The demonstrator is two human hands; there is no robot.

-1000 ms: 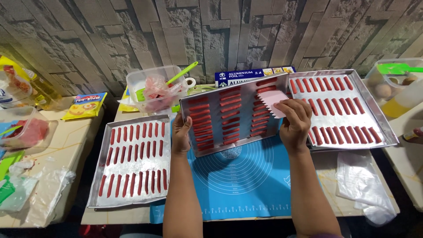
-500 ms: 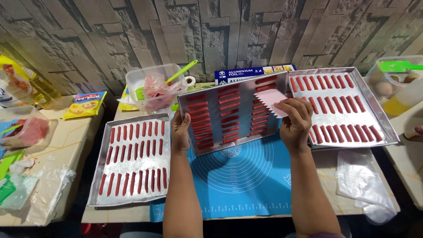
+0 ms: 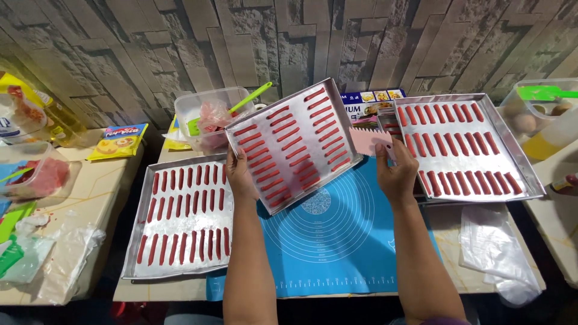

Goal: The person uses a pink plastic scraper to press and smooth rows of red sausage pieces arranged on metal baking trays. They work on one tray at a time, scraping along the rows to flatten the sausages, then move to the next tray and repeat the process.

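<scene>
The table [image 3: 448, 232] has a pale stone-look top. A blue mat [image 3: 337, 241] with printed rings covers its near middle. On the left lies a metal tray [image 3: 180, 219] with rows of red sticks, on the right another tray [image 3: 469, 150] of the same kind. A clear plastic tub [image 3: 208, 120] stands at the far left, and a clear plastic bag [image 3: 497, 250] lies near right.

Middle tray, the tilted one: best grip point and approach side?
Probably the bare rim of the tilted metal tray, from its near end. The red dough strips fill the floor, so only the raised lip is free. The left hand already holds the near-left corner; the right hand holds a pink scraper.
</scene>
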